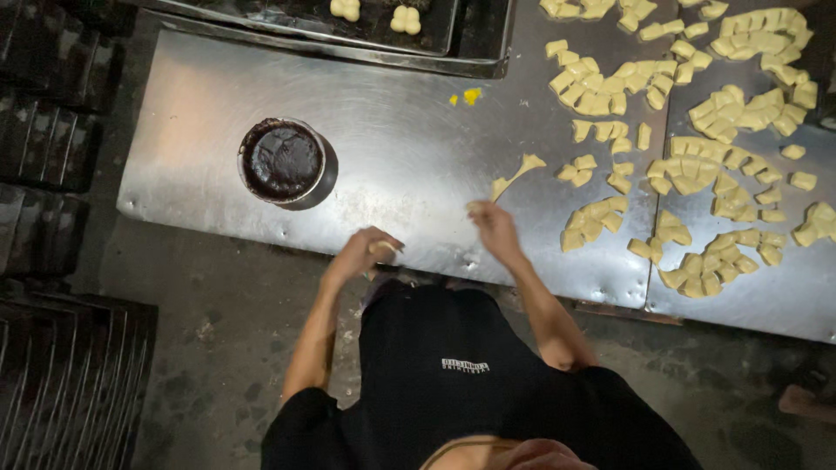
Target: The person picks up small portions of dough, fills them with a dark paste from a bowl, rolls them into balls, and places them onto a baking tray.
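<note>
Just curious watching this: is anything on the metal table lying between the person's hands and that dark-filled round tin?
Nothing visible. The left hand and right hand are at the table's near edge; only bare metal sheet separates them from the round tin.

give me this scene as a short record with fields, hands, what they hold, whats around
surface: metal worktable
left hand: closed around a small pale dough piece, at the table's near edge
right hand: pinching a stretched strip of dough that lifts off the table
bowl: round metal, full of dark paste, left of both hands
cut dough pieces: many pale yellow chunks in clusters on the right
tray: dark, at the far edge, with two shaped dough pieces
crumbs: small yellow bits near the tray
</note>
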